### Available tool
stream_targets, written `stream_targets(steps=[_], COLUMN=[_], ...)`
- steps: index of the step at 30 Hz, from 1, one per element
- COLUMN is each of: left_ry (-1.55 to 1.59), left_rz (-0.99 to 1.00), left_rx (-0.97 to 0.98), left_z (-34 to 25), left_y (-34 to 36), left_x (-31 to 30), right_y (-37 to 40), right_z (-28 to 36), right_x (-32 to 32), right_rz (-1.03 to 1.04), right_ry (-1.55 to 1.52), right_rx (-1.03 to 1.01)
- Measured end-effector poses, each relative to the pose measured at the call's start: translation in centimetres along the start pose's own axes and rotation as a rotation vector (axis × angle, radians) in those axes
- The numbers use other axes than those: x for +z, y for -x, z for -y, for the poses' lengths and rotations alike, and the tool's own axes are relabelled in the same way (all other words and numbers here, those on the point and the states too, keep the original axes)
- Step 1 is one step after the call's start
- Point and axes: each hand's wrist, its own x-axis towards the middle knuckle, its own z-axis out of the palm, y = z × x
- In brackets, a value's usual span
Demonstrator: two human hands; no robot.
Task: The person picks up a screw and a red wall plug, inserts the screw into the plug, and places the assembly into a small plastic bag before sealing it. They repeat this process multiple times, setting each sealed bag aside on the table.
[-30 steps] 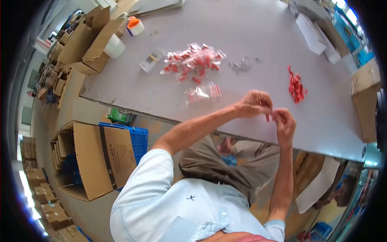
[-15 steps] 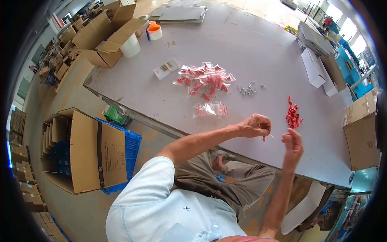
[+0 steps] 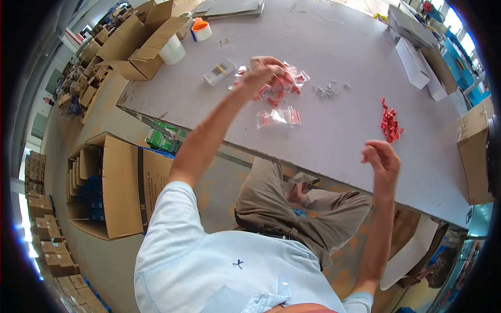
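Note:
My left hand [image 3: 262, 72] reaches over a pile of small clear plastic bags [image 3: 292, 85] holding red pieces. Its fingers are bent down onto the bags; whatever is between them blends with the pile. My right hand [image 3: 385, 160] hovers above the table's front part with fingers loosely curled and apart, nothing visible in them. Just beyond it lies a heap of small red pieces [image 3: 390, 125]. A flat stack of clear bags with red stripes [image 3: 279, 118] lies nearer me than the pile. Small silvery metal parts [image 3: 327, 91] are scattered right of the pile.
A small white box with a barcode [image 3: 218, 72] and tape rolls [image 3: 201, 30] are at the table's left. An open carton [image 3: 148, 52] sits at the far left corner. White boxes [image 3: 412, 63] and a brown carton [image 3: 476, 151] line the right side. Another carton [image 3: 122, 182] stands left, below table level.
My left hand has moved from the front of the table, where it pinched a small item, up and left to the bag pile. My right hand stays near the red heap. The view has shifted slightly.

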Motion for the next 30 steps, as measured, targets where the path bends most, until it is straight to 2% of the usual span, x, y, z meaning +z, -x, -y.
stream_targets(steps=[1, 2, 4, 5, 6, 7, 8, 10, 12, 13, 15, 18, 25, 30], left_ry=[-0.037, -0.038, -0.584, -0.581, -0.705, -0.822, -0.776, -0.848, -0.921, -0.909, -0.99, -0.973, -0.924, -0.957], left_rz=[-0.021, -0.015, -0.309, -0.303, -0.379, -0.452, -0.505, -0.391, -0.117, -0.121, 0.019, 0.051, 0.1, 0.063], left_rx=[-0.092, -0.101, -0.129, -0.135, 0.081, 0.297, 0.403, 0.689, 0.843, 0.834, 0.808, 0.702, 0.675, 0.701], left_z=[1.5, 2.2, 3.5, 3.3, 3.3, 3.2, 3.0, 3.7, 4.7, 5.0, 5.5, 7.6, 7.7, 7.8], left_y=[-1.8, -2.3, -2.5, -1.8, -1.0, 0.4, 2.1, 6.1, 9.3, 10.5, 12.0, 12.2, 12.8, 12.8], left_x=[-2.1, -3.5, -5.5, -5.7, -5.9, -5.6, -4.6, -2.6, -0.2, 1.2, 3.5, 4.4, 3.7, 3.9], right_y=[-0.5, -1.1, -2.2, -2.9, -3.6, -4.1, -5.0, -7.0, -8.6, -9.4, -10.5, -11.2, -10.8, -10.5], right_z=[-1.6, -2.9, -4.6, -5.2, -5.8, -6.3, -6.7, -7.2, -7.7, -7.7, -7.5, -7.2, -7.6, -8.5], right_x=[1.2, 2.6, 4.8, 5.7, 6.6, 7.4, 8.3, 9.8, 11.0, 11.5, 12.4, 13.4, 13.1, 12.5], right_rz=[0.031, 0.047, 0.065, 0.092, 0.119, 0.12, 0.143, 0.173, 0.248, 0.257, 0.377, 0.443, 0.399, 0.368], right_ry=[0.002, 0.042, 0.086, 0.213, 0.341, 0.345, 0.38, 0.419, 0.539, 0.549, 0.653, 0.762, 0.761, 0.721], right_rx=[0.042, 0.07, 0.109, 0.085, 0.062, 0.077, 0.01, -0.053, -0.083, -0.075, -0.069, -0.067, 0.024, 0.001])
